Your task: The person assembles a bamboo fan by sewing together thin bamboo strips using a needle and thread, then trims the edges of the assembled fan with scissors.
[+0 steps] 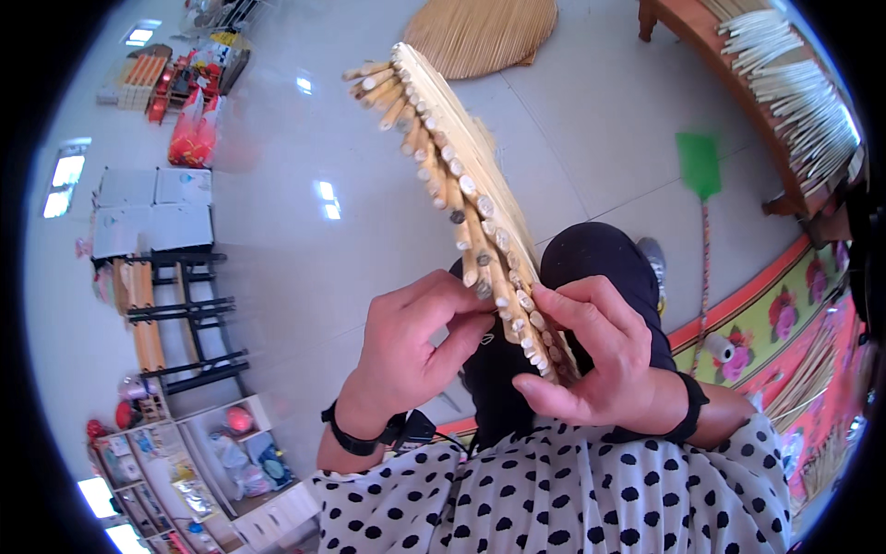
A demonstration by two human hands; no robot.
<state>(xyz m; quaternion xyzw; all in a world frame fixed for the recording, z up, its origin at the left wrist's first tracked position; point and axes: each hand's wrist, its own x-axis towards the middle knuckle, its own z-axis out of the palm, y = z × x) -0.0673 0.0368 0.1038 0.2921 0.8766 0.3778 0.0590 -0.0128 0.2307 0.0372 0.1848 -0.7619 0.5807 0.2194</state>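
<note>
A thick mat of pale plant stalks [489, 208] is held up on edge before my lap, its row of cut round stalk ends facing left. My left hand [415, 342] pinches at the left side of its lower part, thumb and forefinger close together; the fingertips are partly hidden behind the stalk ends. On the right side, my right hand [600, 351] grips the lower end. Its fingertips press on the stalk edge, and the thumb lies lower down near the closest end. The mat leans away from me, its far end up and to the left.
A round stalk mat [480, 32] lies on the tiled floor ahead. Bundles of pale stalks [794, 83] rest on a wooden bench [729, 74] at far right. A green fly swatter [700, 166] lies nearer, beside flowered cloth [784, 314]. Shelves [157, 471] and folded black frames [189, 314] line the left.
</note>
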